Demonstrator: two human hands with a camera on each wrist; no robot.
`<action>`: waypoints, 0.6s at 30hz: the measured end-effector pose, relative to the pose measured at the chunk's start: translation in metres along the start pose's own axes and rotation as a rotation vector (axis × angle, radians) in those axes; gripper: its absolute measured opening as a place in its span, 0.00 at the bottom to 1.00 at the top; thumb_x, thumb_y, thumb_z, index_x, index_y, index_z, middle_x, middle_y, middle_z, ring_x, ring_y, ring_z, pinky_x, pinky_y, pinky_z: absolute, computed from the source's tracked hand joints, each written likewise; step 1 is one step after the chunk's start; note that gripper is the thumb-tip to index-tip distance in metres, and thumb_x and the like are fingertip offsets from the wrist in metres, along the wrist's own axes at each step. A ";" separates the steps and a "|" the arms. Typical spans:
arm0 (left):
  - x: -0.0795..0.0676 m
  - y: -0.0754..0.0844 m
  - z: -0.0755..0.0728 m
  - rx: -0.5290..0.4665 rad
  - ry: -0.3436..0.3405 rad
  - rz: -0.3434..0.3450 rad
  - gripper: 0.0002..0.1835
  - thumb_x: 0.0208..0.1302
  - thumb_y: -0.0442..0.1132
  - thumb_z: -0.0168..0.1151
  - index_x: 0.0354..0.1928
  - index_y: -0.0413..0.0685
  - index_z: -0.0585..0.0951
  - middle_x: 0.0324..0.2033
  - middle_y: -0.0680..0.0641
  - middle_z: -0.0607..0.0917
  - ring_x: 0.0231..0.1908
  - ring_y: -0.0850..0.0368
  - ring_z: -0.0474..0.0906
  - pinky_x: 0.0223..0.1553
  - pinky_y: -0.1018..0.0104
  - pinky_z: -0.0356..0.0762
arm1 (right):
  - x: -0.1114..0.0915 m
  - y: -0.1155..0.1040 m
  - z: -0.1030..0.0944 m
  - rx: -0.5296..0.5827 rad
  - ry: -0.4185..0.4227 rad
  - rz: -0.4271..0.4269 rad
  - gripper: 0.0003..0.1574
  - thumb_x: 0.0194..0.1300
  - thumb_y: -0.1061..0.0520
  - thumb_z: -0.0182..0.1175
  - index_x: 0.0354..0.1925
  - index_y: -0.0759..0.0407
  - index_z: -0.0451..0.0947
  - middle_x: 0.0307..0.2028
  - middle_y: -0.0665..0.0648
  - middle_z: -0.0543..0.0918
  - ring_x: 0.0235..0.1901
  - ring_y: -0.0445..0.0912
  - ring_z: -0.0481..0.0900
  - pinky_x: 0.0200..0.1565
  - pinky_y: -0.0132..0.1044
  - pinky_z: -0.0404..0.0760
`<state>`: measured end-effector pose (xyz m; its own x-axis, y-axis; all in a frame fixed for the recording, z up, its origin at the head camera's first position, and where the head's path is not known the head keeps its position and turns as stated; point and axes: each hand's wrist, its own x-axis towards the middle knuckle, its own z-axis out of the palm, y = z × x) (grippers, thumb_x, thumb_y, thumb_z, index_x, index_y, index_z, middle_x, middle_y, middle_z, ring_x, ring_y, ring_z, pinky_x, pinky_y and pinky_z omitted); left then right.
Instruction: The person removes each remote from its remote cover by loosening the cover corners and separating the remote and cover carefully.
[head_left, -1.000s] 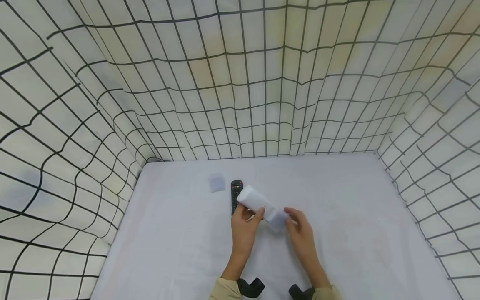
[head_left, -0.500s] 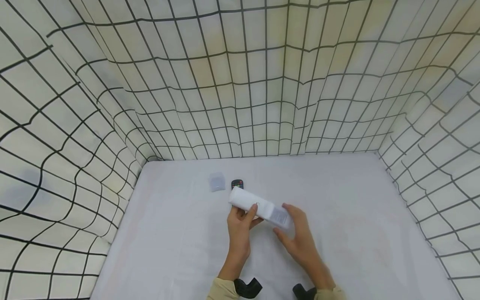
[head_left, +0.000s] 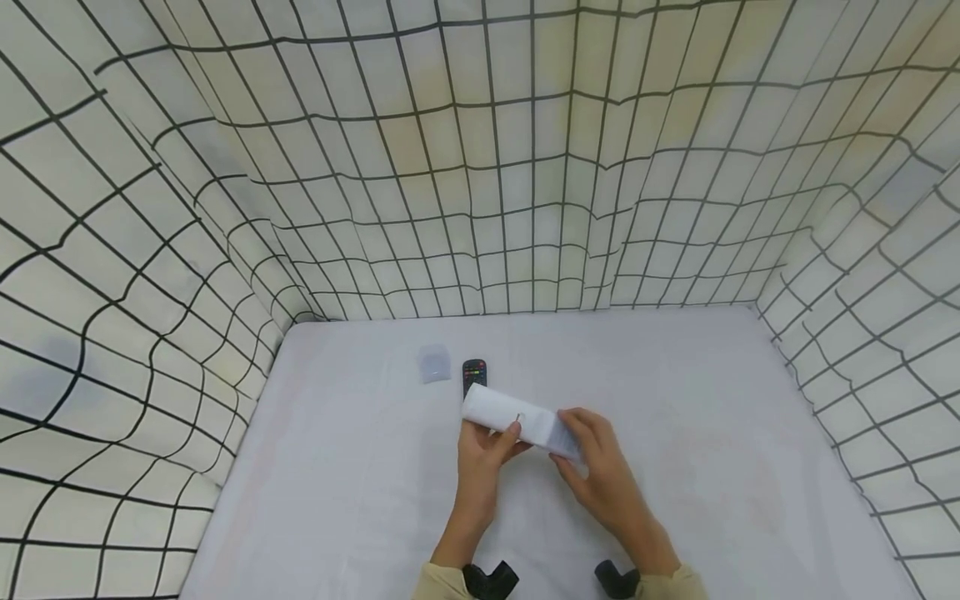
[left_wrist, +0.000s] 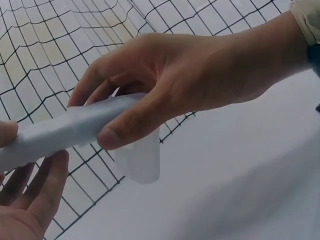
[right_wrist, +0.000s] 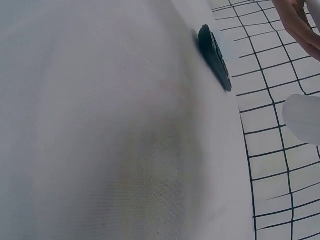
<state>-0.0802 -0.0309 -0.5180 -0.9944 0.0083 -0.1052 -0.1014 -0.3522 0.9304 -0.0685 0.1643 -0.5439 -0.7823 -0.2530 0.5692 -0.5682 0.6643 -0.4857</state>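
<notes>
A long white packet (head_left: pixel 498 407) with a small mark on it and a translucent right-hand end is held slantwise above the table. My left hand (head_left: pixel 477 471) grips its white part, thumb on the near face and fingers beneath. On the translucent end, my right hand (head_left: pixel 603 467) holds with its fingers over the far edge and its thumb at the near edge. In the left wrist view a translucent flap (left_wrist: pixel 139 162) hangs below my right hand (left_wrist: pixel 150 90). A black remote control (head_left: pixel 474 375) lies just behind the packet, its lower part hidden.
A small clear plastic sachet (head_left: pixel 434 364) lies left of the remote on the white table (head_left: pixel 337 467). White walls with a black grid (head_left: pixel 517 183) rise at the back and both sides. A black wrist mount (head_left: pixel 491 579) sits at my left sleeve.
The packet has shifted left and tilted flatter, with its translucent end drawn into line. My right hand has gone from pinching that end's edge to gripping across it.
</notes>
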 end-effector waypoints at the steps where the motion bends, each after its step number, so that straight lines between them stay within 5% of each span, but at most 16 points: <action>1: 0.000 0.000 -0.003 0.008 -0.022 0.006 0.35 0.70 0.37 0.69 0.72 0.44 0.61 0.60 0.39 0.76 0.57 0.51 0.84 0.53 0.55 0.87 | -0.001 0.000 0.000 0.003 -0.003 -0.001 0.52 0.51 0.67 0.79 0.72 0.63 0.69 0.63 0.65 0.74 0.62 0.56 0.74 0.70 0.18 0.62; 6: 0.003 0.005 -0.020 0.066 -0.083 0.035 0.37 0.71 0.37 0.67 0.75 0.45 0.59 0.61 0.41 0.74 0.58 0.54 0.82 0.55 0.56 0.87 | -0.003 0.002 -0.003 -0.002 -0.015 -0.017 0.54 0.49 0.66 0.81 0.73 0.61 0.69 0.63 0.63 0.74 0.62 0.54 0.75 0.69 0.19 0.65; 11: 0.009 0.013 -0.036 0.255 -0.104 0.091 0.36 0.69 0.35 0.69 0.74 0.46 0.65 0.61 0.42 0.76 0.57 0.54 0.80 0.53 0.64 0.86 | -0.002 0.005 -0.010 0.005 -0.046 -0.052 0.54 0.50 0.66 0.79 0.73 0.61 0.69 0.63 0.63 0.74 0.61 0.54 0.74 0.68 0.24 0.71; 15: 0.013 0.020 -0.044 0.534 -0.148 0.192 0.34 0.64 0.37 0.74 0.70 0.54 0.71 0.62 0.48 0.81 0.57 0.55 0.78 0.54 0.66 0.81 | -0.002 0.007 -0.017 0.003 -0.106 -0.053 0.54 0.51 0.65 0.79 0.74 0.58 0.67 0.65 0.61 0.73 0.63 0.52 0.74 0.69 0.24 0.70; 18: 0.015 0.026 -0.047 0.811 -0.223 0.357 0.31 0.62 0.41 0.77 0.66 0.57 0.76 0.63 0.52 0.81 0.62 0.54 0.77 0.59 0.59 0.80 | -0.002 0.008 -0.020 0.027 -0.146 -0.056 0.53 0.53 0.63 0.79 0.74 0.57 0.67 0.66 0.60 0.72 0.65 0.52 0.73 0.71 0.22 0.65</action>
<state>-0.0959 -0.0843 -0.5119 -0.9446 0.2357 0.2283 0.3080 0.3967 0.8647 -0.0664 0.1844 -0.5358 -0.7769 -0.3904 0.4940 -0.6172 0.6274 -0.4748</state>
